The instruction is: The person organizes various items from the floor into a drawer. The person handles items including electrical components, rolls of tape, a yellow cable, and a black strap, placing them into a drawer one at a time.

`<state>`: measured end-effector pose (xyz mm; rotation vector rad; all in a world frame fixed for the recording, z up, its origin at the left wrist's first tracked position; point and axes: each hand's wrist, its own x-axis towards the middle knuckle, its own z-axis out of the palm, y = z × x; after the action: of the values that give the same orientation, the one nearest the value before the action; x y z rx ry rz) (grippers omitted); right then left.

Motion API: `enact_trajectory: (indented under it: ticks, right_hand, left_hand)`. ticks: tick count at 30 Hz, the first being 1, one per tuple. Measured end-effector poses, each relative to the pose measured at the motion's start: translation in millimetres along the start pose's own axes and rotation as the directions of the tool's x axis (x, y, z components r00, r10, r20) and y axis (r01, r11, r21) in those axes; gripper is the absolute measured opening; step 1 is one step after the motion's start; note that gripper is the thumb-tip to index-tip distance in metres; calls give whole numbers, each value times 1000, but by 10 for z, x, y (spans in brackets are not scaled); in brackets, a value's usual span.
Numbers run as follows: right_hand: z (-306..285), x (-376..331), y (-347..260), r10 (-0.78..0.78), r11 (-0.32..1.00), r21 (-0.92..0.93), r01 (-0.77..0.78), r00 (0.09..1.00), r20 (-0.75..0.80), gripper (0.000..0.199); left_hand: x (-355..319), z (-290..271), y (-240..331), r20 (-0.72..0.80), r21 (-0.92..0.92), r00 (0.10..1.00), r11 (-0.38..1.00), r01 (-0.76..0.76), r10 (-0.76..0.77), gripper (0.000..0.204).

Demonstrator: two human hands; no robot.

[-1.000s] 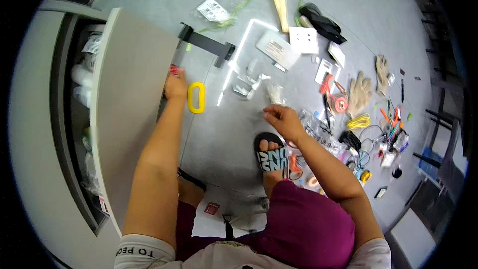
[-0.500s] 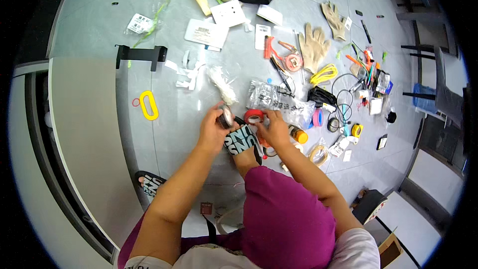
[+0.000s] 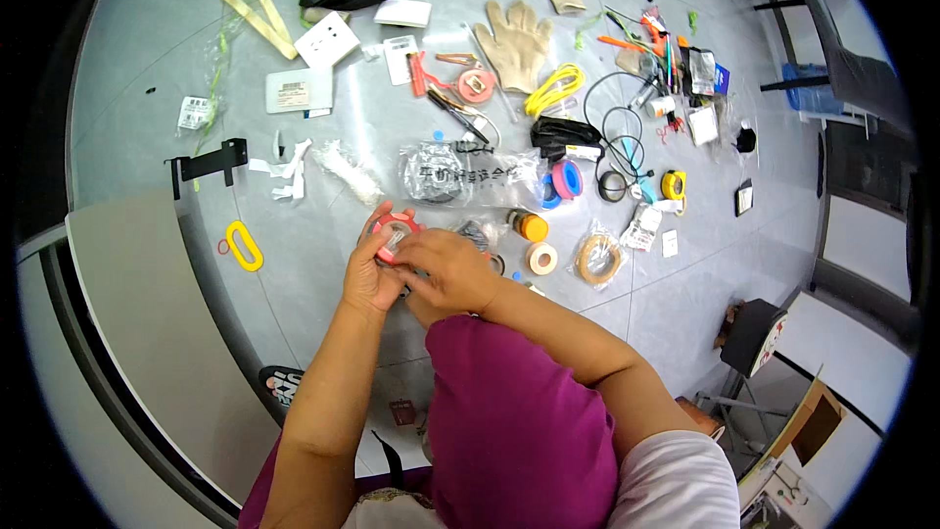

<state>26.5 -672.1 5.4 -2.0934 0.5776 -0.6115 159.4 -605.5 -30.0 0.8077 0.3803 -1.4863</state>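
My left hand point(image 3: 366, 272) grips a roll of red tape point(image 3: 383, 253) over my foot, its fingers curled round the roll's outer side. From the right, my right hand point(image 3: 452, 270) reaches across with bent fingers pressed against the same roll, covering part of it. Inside the ring something pale or shiny shows, too small to make out. Just beyond my right hand stands a jar with an orange lid point(image 3: 532, 226). A roll of cream tape point(image 3: 541, 258) lies beside that jar. A clear plastic bag with dark print point(image 3: 470, 176) lies ahead of both hands.
A bagged tan tape ring point(image 3: 598, 258), pink tape point(image 3: 567, 179) and a yellow tape measure point(image 3: 674, 185) lie to the right. Work gloves point(image 3: 516, 44) and yellow cord point(image 3: 554, 89) lie farther off. At left are a black bracket point(image 3: 208, 165), a yellow ring point(image 3: 245, 246) and a pale panel point(image 3: 147, 333).
The red tape roll has passed from my right hand into my left, with both hands now together on it. The black tape roll no longer shows in my left hand. The view has shifted right.
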Motion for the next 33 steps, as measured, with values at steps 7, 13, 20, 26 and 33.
enact_trajectory:
  ticks: [7, 13, 20, 26, 33]
  right_hand:
    - [-719, -432, 555, 48, 886, -306, -348, 726, -686, 20]
    - [-1143, -868, 1701, 913, 197, 709, -677, -136, -384, 78]
    - [-1069, -785, 1744, 669, 476, 77, -876, 303, -679, 69]
    - [-837, -962, 1542, 598, 590, -188, -785, 581, -552, 79]
    - [-823, -708, 1532, 825, 284, -269, -920, 378, -420, 72]
  left_hand:
    - [-5, 192, -182, 69, 41, 979, 981, 191, -193, 50]
    - [46, 313, -373, -24, 102, 987, 981, 163, -161, 40]
    - [-30, 260, -377, -71, 189, 985, 967, 169, -158, 36]
    - [-96, 190, -303, -93, 238, 988, 961, 142, -123, 35]
    - [-191, 255, -89, -87, 267, 993, 958, 101, -81, 38]
